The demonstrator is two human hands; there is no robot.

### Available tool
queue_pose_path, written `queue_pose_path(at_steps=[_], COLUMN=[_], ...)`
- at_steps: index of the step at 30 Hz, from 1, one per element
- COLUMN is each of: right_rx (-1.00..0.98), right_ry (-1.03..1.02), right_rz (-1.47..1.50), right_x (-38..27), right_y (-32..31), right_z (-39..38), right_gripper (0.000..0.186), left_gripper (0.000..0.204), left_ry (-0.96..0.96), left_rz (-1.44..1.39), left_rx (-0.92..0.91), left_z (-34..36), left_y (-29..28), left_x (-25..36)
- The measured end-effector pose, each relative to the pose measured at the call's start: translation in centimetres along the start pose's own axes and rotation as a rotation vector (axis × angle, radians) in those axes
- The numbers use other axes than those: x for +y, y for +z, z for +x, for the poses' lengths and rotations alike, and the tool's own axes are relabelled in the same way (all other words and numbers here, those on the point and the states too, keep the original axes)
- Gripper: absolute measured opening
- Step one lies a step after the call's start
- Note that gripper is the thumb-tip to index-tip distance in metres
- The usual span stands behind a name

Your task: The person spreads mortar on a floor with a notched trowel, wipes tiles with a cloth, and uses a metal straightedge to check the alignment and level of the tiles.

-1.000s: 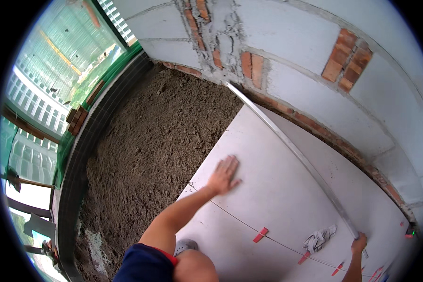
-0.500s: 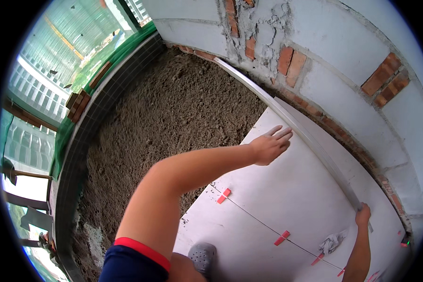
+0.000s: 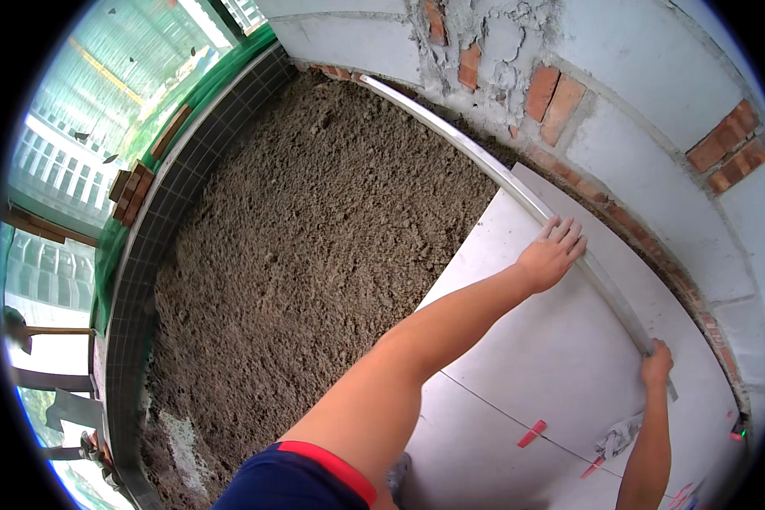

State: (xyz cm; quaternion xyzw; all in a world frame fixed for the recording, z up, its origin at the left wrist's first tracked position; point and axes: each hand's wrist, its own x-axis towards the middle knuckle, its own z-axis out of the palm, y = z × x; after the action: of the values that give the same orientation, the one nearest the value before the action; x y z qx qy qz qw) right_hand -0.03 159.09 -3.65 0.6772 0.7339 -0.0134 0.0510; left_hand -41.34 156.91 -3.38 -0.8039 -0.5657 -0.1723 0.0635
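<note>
A long metal straightedge (image 3: pixel 444 133) runs diagonally from bare mortar (image 3: pixel 314 221) near the back wall across large pale floor tiles (image 3: pixel 535 357). My left hand (image 3: pixel 552 251) is at the bar's middle, fingers apart and laid over it. At its lower right end, my right hand (image 3: pixel 657 365) is closed round it. Red levelling clips (image 3: pixel 531 433) sit in the tile joint. Beside my right forearm lies a crumpled pale cloth (image 3: pixel 616 438). A grey shoe at the bottom is mostly hidden behind my left arm.
A white block wall (image 3: pixel 646 76) with brick patches borders the upper right. A curved dark-tiled kerb (image 3: pixel 166 187) bounds the mortar on the left, with wood pieces (image 3: pixel 132 195), green netting and windows beyond. A small device with a green light (image 3: pixel 739 429) stands at the far right.
My left hand has moved up and right from the tile onto the straightedge. The bar's far end has shifted up and left over the mortar. My right hand still holds its near end.
</note>
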Motion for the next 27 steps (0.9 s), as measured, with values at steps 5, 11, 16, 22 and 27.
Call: queue_pose_path(at_steps=[5, 11, 16, 22, 27], right_rx=[0.062, -0.041, 0.125, -0.023, -0.074], right_ry=[-0.059, 0.128, -0.038, -0.120, -0.169], right_rz=[0.056, -0.033, 0.086, 0.214, 0.251], right_x=[0.5, 2.3, 3.7, -3.8, -7.5], right_y=[0.6, 0.2, 1.7, -0.8, -2.8], right_z=[-0.2, -3.1, -5.4, -6.5, -6.7], right_gripper=[0.039, 0.036, 0.031, 0.032, 0.033], left_gripper=[0.027, 0.017, 0.016, 0.016, 0.014], left_ry=[-0.072, -0.034, 0.001, -0.065, -0.111], left_rz=[-0.031, 0.029, 0.069, 0.082, 0.076], left_rx=[-0.195, -0.074, -0.069, -0.067, -0.068], left_z=[3.2, 1.7, 0.1, -3.0, -5.5], left_y=[0.6, 1.0, -0.1, -1.4, -3.8], left_x=[-1.7, -2.4, -2.6, -6.9, -9.8])
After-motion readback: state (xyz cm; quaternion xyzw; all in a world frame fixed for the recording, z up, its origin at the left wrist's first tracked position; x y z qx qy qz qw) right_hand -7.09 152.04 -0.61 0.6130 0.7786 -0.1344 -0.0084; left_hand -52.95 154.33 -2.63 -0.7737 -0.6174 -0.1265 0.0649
